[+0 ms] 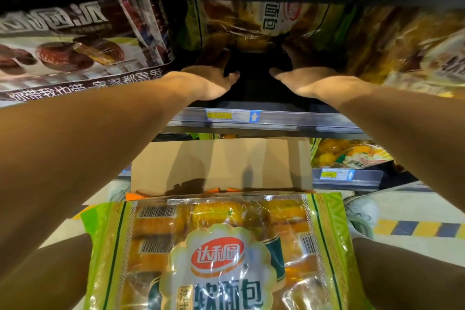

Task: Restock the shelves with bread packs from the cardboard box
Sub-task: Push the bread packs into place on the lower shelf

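Note:
Both my arms reach into the upper shelf. My left hand (212,78) and my right hand (299,75) lie with straight fingers against the underside of a green-and-yellow bread pack (251,25) deep in the shelf; the fingertips are in shadow. A second bread pack (216,251) of the same kind lies close below me, over the open cardboard box (221,166), whose far flap stands upright. Orange packaging edges show inside the box.
A dark pack with red date pictures (75,43) fills the shelf's left. Yellow bread packs (407,45) crowd the right. The shelf's front rail (264,118) carries a price tag. A lower shelf holds a pack (349,153). A white shoe (362,211) stands on the floor.

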A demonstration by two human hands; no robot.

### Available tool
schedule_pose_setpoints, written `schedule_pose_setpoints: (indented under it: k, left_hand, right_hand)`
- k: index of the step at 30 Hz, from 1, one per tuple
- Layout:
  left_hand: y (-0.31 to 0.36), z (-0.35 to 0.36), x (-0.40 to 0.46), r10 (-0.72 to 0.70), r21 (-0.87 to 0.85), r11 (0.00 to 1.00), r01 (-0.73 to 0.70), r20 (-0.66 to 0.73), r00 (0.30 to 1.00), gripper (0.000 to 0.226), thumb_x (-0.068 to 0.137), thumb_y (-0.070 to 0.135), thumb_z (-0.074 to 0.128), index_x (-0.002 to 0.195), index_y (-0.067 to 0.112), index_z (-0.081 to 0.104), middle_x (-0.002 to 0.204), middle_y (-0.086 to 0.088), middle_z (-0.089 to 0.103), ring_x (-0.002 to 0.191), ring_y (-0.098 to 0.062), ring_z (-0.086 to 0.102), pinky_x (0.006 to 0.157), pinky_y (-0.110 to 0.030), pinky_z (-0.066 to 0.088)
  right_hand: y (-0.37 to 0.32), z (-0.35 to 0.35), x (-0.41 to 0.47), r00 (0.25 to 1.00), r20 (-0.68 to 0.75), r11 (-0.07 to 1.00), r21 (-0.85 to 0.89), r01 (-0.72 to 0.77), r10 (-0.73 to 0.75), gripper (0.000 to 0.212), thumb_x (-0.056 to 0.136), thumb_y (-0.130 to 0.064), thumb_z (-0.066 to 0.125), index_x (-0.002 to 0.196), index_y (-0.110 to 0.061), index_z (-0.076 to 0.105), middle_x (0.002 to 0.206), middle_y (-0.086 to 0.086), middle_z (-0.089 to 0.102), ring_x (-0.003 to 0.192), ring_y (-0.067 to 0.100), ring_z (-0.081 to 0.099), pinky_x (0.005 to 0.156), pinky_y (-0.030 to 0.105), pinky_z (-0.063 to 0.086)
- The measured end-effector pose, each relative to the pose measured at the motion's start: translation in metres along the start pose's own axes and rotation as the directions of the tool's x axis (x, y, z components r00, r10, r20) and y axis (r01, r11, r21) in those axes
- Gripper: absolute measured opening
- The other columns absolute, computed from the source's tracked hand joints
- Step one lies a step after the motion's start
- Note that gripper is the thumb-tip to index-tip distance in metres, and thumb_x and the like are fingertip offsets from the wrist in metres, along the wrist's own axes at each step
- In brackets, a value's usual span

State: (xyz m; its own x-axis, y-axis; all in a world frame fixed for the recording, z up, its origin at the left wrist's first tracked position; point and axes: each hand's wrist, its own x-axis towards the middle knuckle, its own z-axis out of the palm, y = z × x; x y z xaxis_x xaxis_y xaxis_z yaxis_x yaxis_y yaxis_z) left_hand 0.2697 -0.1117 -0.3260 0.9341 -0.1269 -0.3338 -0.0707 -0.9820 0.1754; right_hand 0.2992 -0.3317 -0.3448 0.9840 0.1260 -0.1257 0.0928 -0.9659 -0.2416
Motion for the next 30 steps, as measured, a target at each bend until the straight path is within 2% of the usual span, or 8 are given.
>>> schedule_pose_setpoints:
  k: [3,5,7,12,15,20,26,30]
  left_hand:
    - [-0.002,-0.005,-0.011,-0.006,-0.001,1.000,0.006,-0.009,1.000,0.065,0.103,0.059,0.022,0.160,0.031,0.010,0.165,-0.007,0.020,0.149,-0.032,0.025,0.116,-0.042,0.026]
    - [-0.003,-0.008,-0.026,-0.001,0.028,1.000,0.002,-0.055,0.998,0.062,0.103,0.057,0.027,0.156,0.025,0.024,0.154,-0.014,0.039,0.139,-0.036,0.038,0.110,-0.043,0.033]
    - [-0.005,-0.010,-0.048,0.025,0.071,0.997,-0.016,-0.115,0.993,0.062,0.104,0.055,0.030,0.154,0.019,0.030,0.147,-0.019,0.046,0.133,-0.039,0.043,0.107,-0.043,0.035]
    - [-0.019,-0.012,-0.112,0.206,0.115,0.976,-0.183,-0.241,0.948,0.062,0.103,0.050,0.039,0.153,0.015,0.034,0.157,-0.016,0.035,0.142,-0.040,0.032,0.115,-0.049,0.030]
    - [-0.032,-0.008,-0.153,0.244,0.091,0.969,-0.228,-0.283,0.927,0.065,0.100,0.052,0.044,0.149,0.009,0.043,0.155,-0.017,0.038,0.143,-0.036,0.031,0.118,-0.047,0.027]
    - [-0.051,0.009,-0.227,0.181,-0.040,0.979,-0.198,-0.257,0.949,0.065,0.099,0.048,0.050,0.149,0.007,0.042,0.154,-0.018,0.039,0.142,-0.037,0.032,0.118,-0.045,0.025]
    - [-0.068,0.049,-0.283,0.035,-0.173,0.982,-0.077,-0.236,0.971,0.075,0.095,0.059,0.046,0.154,0.015,0.032,0.159,-0.012,0.029,0.145,-0.036,0.024,0.118,-0.048,0.024]
    - [-0.069,0.065,-0.304,-0.042,-0.281,0.959,-0.029,-0.245,0.969,0.074,0.097,0.053,0.051,0.156,0.014,0.028,0.161,-0.010,0.025,0.148,-0.031,0.017,0.119,-0.044,0.019]
  right_hand:
    - [0.000,-0.002,-0.013,1.000,0.010,1.000,0.006,-0.014,0.014,0.071,0.099,-0.059,0.042,0.159,-0.033,0.015,0.167,-0.003,0.014,0.151,0.028,0.020,0.119,0.046,0.027]
    - [-0.003,-0.009,-0.030,0.998,0.051,0.999,0.017,-0.047,0.046,0.069,0.099,-0.061,0.040,0.158,-0.037,0.013,0.164,0.001,0.023,0.146,0.032,0.032,0.113,0.045,0.036]
    - [-0.006,-0.016,-0.052,0.996,0.065,0.998,0.027,-0.057,0.055,0.069,0.099,-0.062,0.040,0.158,-0.038,0.014,0.161,0.007,0.031,0.142,0.035,0.036,0.111,0.046,0.038]
    - [-0.016,-0.035,-0.117,0.992,-0.023,0.990,0.065,0.124,-0.123,0.071,0.097,-0.059,0.047,0.156,-0.024,0.030,0.158,0.007,0.037,0.145,0.029,0.033,0.117,0.045,0.033]
    - [-0.023,-0.040,-0.157,0.986,-0.030,0.973,0.162,0.166,-0.163,0.069,0.097,-0.055,0.052,0.155,-0.021,0.034,0.158,0.005,0.037,0.145,0.025,0.034,0.117,0.045,0.033]
    - [-0.033,-0.039,-0.225,0.988,0.005,0.961,0.234,0.150,-0.156,0.066,0.099,-0.052,0.052,0.154,-0.019,0.036,0.156,0.005,0.039,0.143,0.024,0.037,0.116,0.038,0.031]
    - [-0.019,-0.017,-0.283,0.993,0.111,0.977,0.213,0.008,-0.032,0.072,0.098,-0.060,0.045,0.156,-0.021,0.030,0.160,0.005,0.033,0.144,0.027,0.035,0.115,0.044,0.032]
    - [-0.010,-0.007,-0.304,0.984,0.171,0.960,0.268,-0.087,0.041,0.078,0.095,-0.065,0.043,0.158,-0.024,0.022,0.163,0.006,0.026,0.147,0.028,0.030,0.117,0.047,0.029]
